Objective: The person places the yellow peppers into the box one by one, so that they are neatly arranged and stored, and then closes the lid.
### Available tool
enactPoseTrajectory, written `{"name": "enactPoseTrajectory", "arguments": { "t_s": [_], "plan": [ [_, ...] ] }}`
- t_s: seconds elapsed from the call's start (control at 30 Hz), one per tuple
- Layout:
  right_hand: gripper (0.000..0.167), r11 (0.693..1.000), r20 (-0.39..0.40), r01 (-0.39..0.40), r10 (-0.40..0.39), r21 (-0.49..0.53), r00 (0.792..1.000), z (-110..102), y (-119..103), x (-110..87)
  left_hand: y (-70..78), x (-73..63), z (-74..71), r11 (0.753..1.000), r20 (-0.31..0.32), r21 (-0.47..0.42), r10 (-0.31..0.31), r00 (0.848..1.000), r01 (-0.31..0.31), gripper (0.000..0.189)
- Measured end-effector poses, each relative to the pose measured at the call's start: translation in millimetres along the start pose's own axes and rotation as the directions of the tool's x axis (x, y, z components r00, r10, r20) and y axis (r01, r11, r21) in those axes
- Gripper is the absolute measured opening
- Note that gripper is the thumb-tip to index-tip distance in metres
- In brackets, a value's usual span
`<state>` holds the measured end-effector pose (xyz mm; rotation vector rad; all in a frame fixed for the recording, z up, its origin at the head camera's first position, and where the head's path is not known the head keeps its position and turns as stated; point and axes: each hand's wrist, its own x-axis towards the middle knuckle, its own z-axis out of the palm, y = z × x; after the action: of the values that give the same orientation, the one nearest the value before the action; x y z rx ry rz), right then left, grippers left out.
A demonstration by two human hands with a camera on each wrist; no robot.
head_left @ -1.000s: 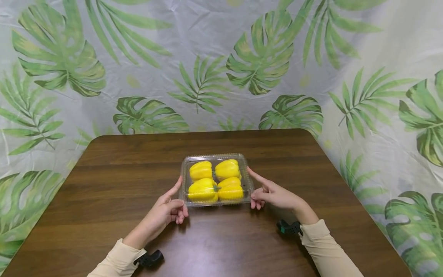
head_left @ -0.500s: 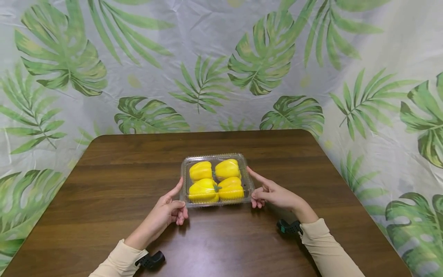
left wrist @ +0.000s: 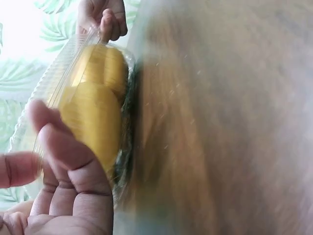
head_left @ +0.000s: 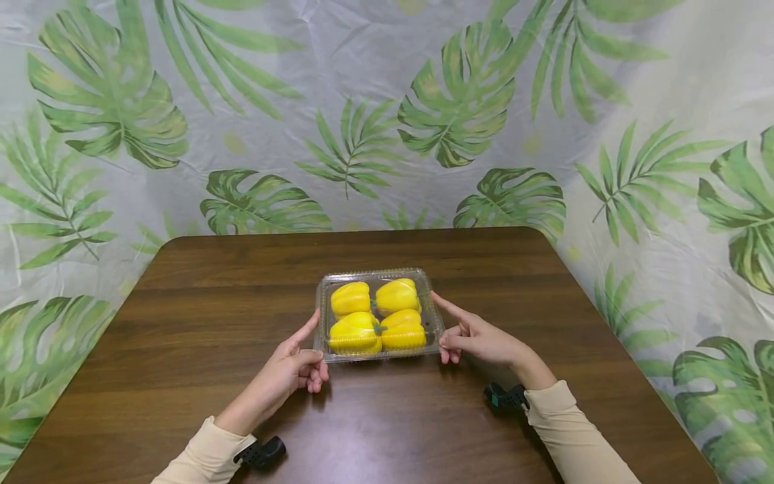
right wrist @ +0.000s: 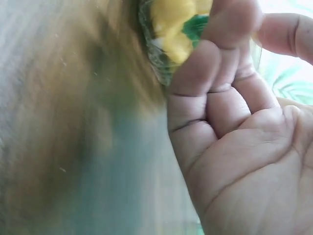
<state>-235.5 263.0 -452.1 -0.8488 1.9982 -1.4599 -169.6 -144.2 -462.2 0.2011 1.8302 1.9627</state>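
A clear plastic clamshell container [head_left: 377,358] with a ridged rim is at the middle of the table. Its lid is down over several yellow bell peppers [head_left: 353,333], one showing a green stem. My left hand [head_left: 296,359] pinches the rim at the near left corner, index finger stretched along the side. At the opposite near corner my right hand [head_left: 480,341] pinches the rim the same way. The left wrist view shows the thumb [left wrist: 19,169] and bent fingers on either side of the rim. In the right wrist view, the fingers hide most of the container.
The dark brown wooden table [head_left: 230,289] spreads out around the container. Behind it hangs a pale cloth [head_left: 363,54] printed with green leaves, which also runs along the right side. A black wrist camera [head_left: 261,452] sits below the left cuff, another black camera [head_left: 504,396] by the right.
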Motion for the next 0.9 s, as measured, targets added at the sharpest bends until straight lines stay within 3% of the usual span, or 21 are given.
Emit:
{"name": "enactPoseTrajectory", "arguments": {
  "t_s": [0.1,0.2,0.27,0.3,0.37,0.4,0.5,0.53,0.6,0.63,0.7,0.9],
  "plan": [
    [0.086,0.997,-0.018,-0.047,0.046,-0.067,0.999,-5,-4,-1.3,3.6,-0.9,-4.8,0.999,0.020,0.052,0.015,1.000,-0.016,0.084],
    [0.080,0.983,-0.061,-0.083,0.074,-0.166,0.995,-11,-9,-5.0,10.5,-3.3,-13.6,0.985,0.015,0.163,0.050,0.999,-0.051,0.084],
    [0.075,0.966,-0.107,-0.105,0.081,-0.236,0.991,-17,-12,-8.7,17.9,-5.3,-22.0,0.955,-0.011,0.282,0.097,0.995,-0.090,0.082],
    [0.073,0.953,-0.139,-0.120,0.084,-0.277,0.987,-19,-14,-10.6,22.3,-6.7,-26.9,0.922,-0.034,0.371,0.129,0.991,-0.107,0.081],
    [0.072,0.914,-0.216,-0.161,0.084,-0.372,0.973,-23,-19,-14.6,31.8,-9.2,-37.6,0.821,-0.086,0.557,0.208,0.974,-0.126,0.078],
    [0.072,0.886,-0.256,-0.184,0.076,-0.427,0.964,-25,-22,-16.5,36.4,-10.3,-43.2,0.750,-0.109,0.650,0.251,0.962,-0.122,0.077],
    [0.074,0.757,-0.378,-0.275,0.041,-0.593,0.925,-28,-31,-20.1,48.5,-13.1,-58.8,0.485,-0.174,0.874,0.367,0.914,-0.028,0.078],
    [0.075,0.704,-0.413,-0.311,0.027,-0.639,0.910,-29,-34,-20.6,51.5,-13.5,-63.0,0.411,-0.190,0.911,0.396,0.898,0.012,0.080],
    [0.078,0.610,-0.477,-0.385,0.013,-0.692,0.879,-29,-39,-21.2,55.9,-13.2,-69.3,0.296,-0.226,0.950,0.429,0.875,0.100,0.083],
    [0.080,0.571,-0.509,-0.425,0.015,-0.702,0.860,-28,-41,-21.2,57.3,-12.7,-71.2,0.259,-0.247,0.955,0.438,0.864,0.142,0.085],
    [0.084,0.512,-0.567,-0.497,0.024,-0.701,0.823,-27,-44,-21.2,59.3,-11.6,-73.2,0.225,-0.293,0.951,0.441,0.848,0.212,0.086],
    [0.098,0.457,-0.679,-0.628,0.069,-0.630,0.731,-21,-49,-22.3,60.0,-6.7,-67.8,0.226,-0.366,0.928,0.412,0.834,0.296,0.091]
  ]
}}
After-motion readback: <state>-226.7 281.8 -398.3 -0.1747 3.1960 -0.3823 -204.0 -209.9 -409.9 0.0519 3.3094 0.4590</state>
